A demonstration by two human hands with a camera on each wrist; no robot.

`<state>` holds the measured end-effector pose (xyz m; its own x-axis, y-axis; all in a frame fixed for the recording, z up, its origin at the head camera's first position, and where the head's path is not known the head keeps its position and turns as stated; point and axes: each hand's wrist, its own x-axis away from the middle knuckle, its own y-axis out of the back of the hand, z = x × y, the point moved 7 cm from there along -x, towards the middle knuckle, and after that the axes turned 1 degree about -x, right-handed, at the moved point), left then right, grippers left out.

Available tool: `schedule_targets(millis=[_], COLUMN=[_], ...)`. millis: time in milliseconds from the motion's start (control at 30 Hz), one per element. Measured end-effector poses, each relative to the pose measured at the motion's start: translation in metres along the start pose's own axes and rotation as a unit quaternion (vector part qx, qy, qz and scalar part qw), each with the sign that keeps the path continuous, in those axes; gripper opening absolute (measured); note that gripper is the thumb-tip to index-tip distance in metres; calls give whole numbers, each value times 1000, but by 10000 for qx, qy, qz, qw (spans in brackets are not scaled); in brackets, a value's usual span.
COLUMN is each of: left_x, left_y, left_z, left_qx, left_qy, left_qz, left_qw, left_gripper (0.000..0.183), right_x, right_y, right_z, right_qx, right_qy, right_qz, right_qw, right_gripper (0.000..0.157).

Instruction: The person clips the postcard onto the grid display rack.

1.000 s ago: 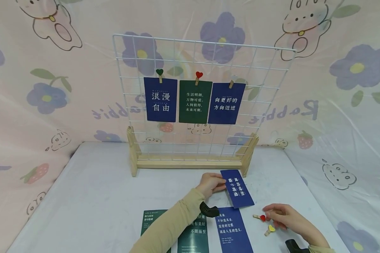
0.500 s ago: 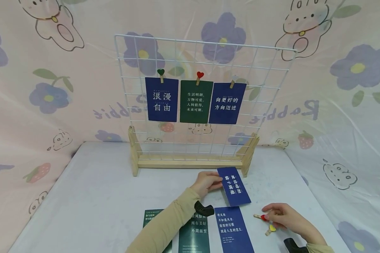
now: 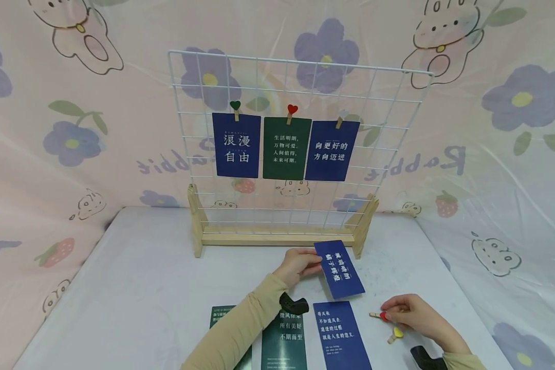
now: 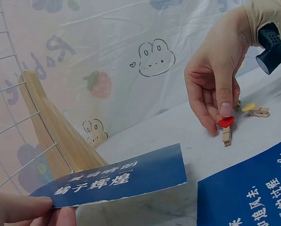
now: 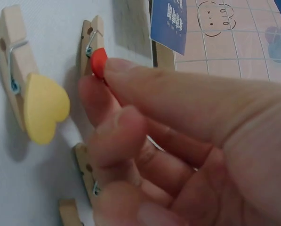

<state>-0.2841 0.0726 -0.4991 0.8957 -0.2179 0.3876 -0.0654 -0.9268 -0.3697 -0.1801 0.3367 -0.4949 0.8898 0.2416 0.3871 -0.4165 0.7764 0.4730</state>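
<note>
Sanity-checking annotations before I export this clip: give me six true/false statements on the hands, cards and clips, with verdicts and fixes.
1. The left hand holds a blue card. True.
2. The middle hanging card on the wire grid is blue. False: it is green.
3. The right hand pinches a red-heart clip. True.
4. The yellow-heart clip is fastened to the wire grid. False: it lies on the table.
5. The blue card in the left hand carries white characters. True.
6. Every card lying on the table is blue. False: green cards lie there too.
</note>
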Motion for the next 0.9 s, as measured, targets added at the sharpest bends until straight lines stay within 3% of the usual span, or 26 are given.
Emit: schedule_targets(millis=[667, 900], left_x=[6, 11], left_y=[8, 17], left_z=[-6, -15], left_qx=[-101, -261], left_qy=[-128, -220], left_qz=[225, 336], left_qw=[9996, 9989], left_gripper=[28, 31], right_x=[4, 10], right_y=[5, 19], right_z=[13, 19], right_qx=[425, 73], right_qy=[303, 501], right_qz=[-391, -564], right_qw=[9979, 9971], right_gripper=[9, 17])
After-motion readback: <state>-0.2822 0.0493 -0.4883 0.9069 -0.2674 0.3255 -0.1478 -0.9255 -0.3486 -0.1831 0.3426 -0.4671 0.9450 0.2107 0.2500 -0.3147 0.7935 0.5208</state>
